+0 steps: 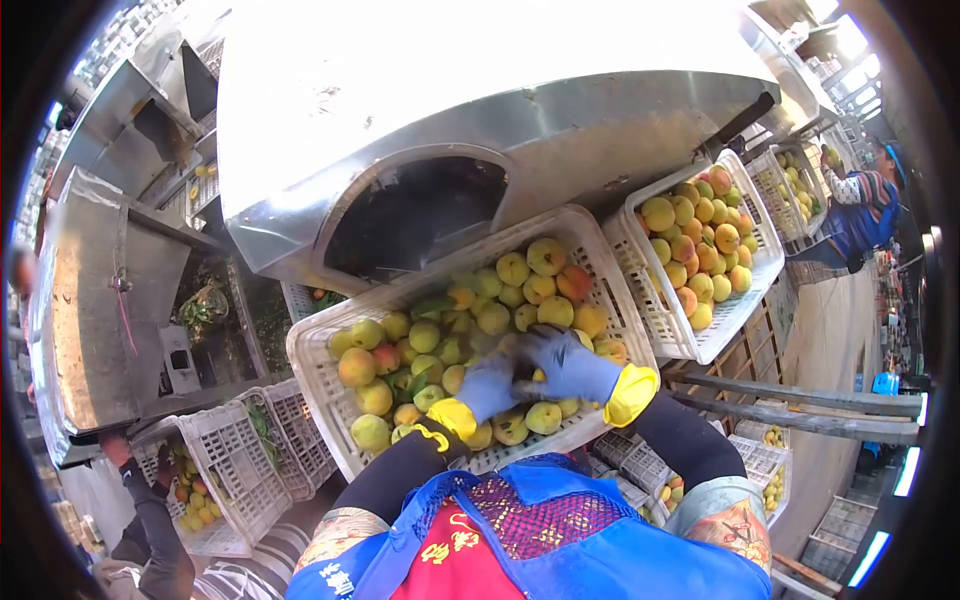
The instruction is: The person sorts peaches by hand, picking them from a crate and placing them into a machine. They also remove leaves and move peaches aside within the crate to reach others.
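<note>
A white plastic crate (330,405) full of yellow-green, red-blushed peaches (547,256) lies right in front of me, with a few green leaves among the fruit. Both my hands wear blue-grey gloves with dark fingers and yellow cuffs, and they meet low over the peaches near the crate's close side. My left hand (487,386) is smeared by motion, its fingers hidden beside the other hand. The fingers of my right hand (575,368) curl inward; a bit of yellow shows beneath them, and I cannot tell what they hold.
A metal machine with a dark opening (415,215) stands behind the crate. To its right is another crate of peaches (700,235). More crates (235,465) stand at lower left, near another person's arm (160,530). A co-worker (865,205) is at far right, beyond metal rails (800,393).
</note>
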Motion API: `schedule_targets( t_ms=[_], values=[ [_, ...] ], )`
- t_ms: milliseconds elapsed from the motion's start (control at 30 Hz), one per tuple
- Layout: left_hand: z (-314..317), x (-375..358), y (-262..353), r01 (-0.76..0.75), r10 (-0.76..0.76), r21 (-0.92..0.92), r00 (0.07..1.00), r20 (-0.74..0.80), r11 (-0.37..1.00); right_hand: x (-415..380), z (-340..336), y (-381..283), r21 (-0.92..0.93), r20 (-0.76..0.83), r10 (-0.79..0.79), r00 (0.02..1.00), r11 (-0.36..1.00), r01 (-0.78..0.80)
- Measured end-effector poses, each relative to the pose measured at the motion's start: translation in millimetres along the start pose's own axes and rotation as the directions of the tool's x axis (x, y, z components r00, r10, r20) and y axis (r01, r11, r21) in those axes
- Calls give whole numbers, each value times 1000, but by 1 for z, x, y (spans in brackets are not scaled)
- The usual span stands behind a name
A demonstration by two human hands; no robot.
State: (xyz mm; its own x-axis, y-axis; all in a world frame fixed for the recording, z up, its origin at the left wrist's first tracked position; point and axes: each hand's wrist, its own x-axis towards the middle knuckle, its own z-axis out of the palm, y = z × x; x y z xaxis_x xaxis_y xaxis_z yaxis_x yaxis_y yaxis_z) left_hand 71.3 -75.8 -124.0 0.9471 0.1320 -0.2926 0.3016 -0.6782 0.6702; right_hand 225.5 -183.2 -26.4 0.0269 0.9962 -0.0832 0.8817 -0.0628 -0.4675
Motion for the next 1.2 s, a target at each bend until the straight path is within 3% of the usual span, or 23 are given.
schedule_targets(
  t_ms=[67,100,200,233,333,367,433,467,500,567,600,667,700,767,800,833,900,1000,1033,1100,1133,1200],
  values=[
    [6,4,-13,110,-109,-36,994,32,993,-25,12,-5,-136,82,-21,996,990,32],
    [-8,1,-10,154,-144,-85,983,117,984,-33,11,-12,-164,98,-15,995,986,31],
    [-3,-22,-17,156,-158,-53,987,-27,986,-54,8,-21,-183,115,-23,993,982,44],
    [-2,-34,-16,202,-203,-53,979,-8,978,-60,9,-22,-163,99,-5,995,986,22],
    [-28,-67,0,170,-151,-127,977,151,977,-67,13,-17,-158,99,28,995,987,-12],
    [-44,-79,7,203,-156,-277,970,184,939,-64,14,-15,-146,105,35,994,989,-20],
    [-71,-106,-2,247,-282,-556,959,24,794,-53,5,-11,-111,126,65,990,992,-51],
    [-111,-118,3,287,-387,-553,920,-70,782,-50,1,-10,-110,91,70,993,992,-60],
    [-144,-133,-3,238,-505,-698,839,-202,675,-49,-4,-8,-112,60,77,995,991,-70],
    [-185,-154,-43,232,-447,-391,611,-653,890,-49,-19,-4,-69,59,90,994,994,-85],
    [-196,-156,-52,417,-105,157,539,-836,895,-50,-18,3,-110,63,92,994,990,-85],
    [-187,-141,-35,387,161,466,606,-779,796,-49,-15,23,-190,63,89,994,979,-76],
    [-168,-129,-31,221,15,261,736,-677,940,-47,-17,26,-202,43,98,994,975,-87],
    [-102,-84,-25,89,103,393,891,-442,915,-43,-15,31,-155,40,130,991,980,-122],
    [-75,-63,-13,-6,124,354,943,-309,935,-39,-13,34,-132,35,144,989,982,-138],
    [-45,-45,-9,-94,187,334,947,-261,938,-39,-10,35,-121,23,140,990,983,-136],
    [12,-9,-10,-114,207,388,957,-205,915,-41,-7,36,-103,-2,134,991,986,-133],
    [-15,3,16,10,-60,385,991,119,923,-50,-6,41,-78,5,125,992,989,-124],
    [-6,-4,-2,-16,26,241,999,-39,970,-53,-5,41,-74,-14,115,993,991,-115],
    [-30,-25,-5,41,-77,-270,989,-125,962,-52,-5,42,-74,-49,79,996,994,-82],
    [-52,-36,0,48,-141,-504,979,-149,862,-51,-6,43,-96,-46,79,996,992,-84],
    [-126,-69,40,241,-391,-753,920,-22,612,-52,-4,40,-131,-38,93,995,987,-97]
  ],
)
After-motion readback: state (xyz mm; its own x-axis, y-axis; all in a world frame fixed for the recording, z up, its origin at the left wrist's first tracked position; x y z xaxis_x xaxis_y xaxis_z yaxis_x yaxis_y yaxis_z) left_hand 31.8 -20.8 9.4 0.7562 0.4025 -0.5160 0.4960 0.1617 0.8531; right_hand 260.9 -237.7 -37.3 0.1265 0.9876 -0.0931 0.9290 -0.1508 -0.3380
